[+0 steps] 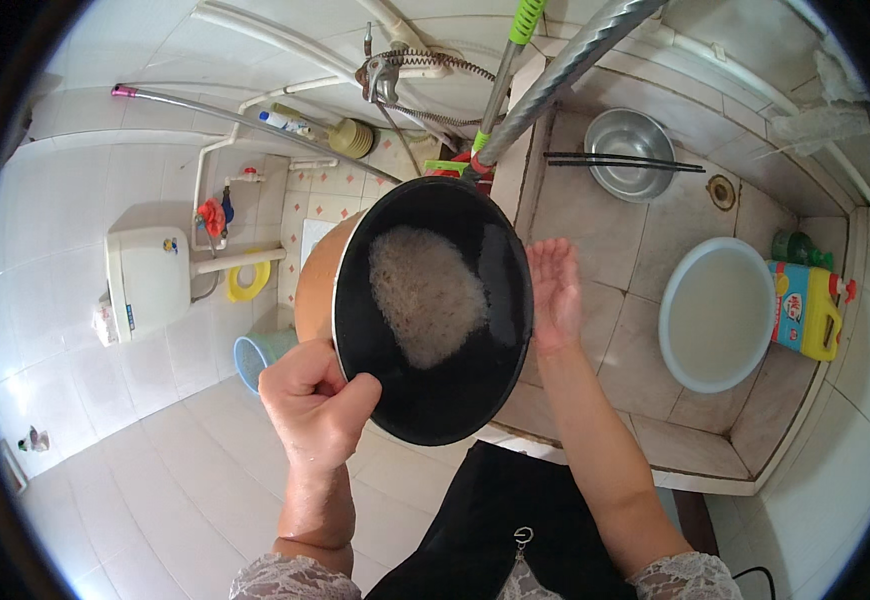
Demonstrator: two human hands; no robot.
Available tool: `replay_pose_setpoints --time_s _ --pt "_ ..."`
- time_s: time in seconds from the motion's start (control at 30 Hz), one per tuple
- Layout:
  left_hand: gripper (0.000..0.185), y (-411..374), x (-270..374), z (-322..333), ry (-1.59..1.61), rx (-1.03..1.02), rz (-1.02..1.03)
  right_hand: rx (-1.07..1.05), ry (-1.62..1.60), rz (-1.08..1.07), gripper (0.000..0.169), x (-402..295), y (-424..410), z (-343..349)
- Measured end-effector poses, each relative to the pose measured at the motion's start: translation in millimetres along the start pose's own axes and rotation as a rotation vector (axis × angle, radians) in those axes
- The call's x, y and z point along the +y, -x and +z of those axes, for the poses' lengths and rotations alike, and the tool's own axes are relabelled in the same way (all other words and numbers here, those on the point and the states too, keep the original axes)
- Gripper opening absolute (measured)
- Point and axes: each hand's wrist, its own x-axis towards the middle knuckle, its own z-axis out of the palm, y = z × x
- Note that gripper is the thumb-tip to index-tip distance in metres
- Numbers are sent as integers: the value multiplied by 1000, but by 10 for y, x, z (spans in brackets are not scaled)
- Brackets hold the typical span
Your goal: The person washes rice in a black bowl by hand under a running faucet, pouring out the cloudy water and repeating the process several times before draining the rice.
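Observation:
A deep pot (502,375) with a black inside and an orange-brown outside is held tilted in front of me, its mouth towards the camera. Greyish foam lies on its inner bottom. My left hand (320,401) grips the pot at its lower left rim, the thumb over the edge. At the pot's right side my right hand (555,292) is spread, palm up, its inner edge partly hidden behind the rim. To the right, in a tiled basin, are a metal bowl (630,180) with black chopsticks (626,161) across it and a white tub (716,315) of cloudy water.
The tiled basin's raised edge (705,480) runs along my right. Beside the tub stand a yellow jug (821,315) and a green bottle (799,249). Mop poles (555,90) slope down behind the pot. A blue basket (251,364) and a toilet cistern (148,281) are on the left.

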Motion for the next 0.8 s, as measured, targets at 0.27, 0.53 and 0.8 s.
replay_pose_setpoints --time_s 0.27,0.53,0.8 --pt "26 37 79 71 -44 -3 -4 -29 -50 34 22 -41 -37 -40" --pt "28 32 197 170 -51 13 8 -42 -31 78 22 -90 -78 -109" --pt "30 20 232 257 -72 14 27 -59 -60 123 21 -125 -73 -126"
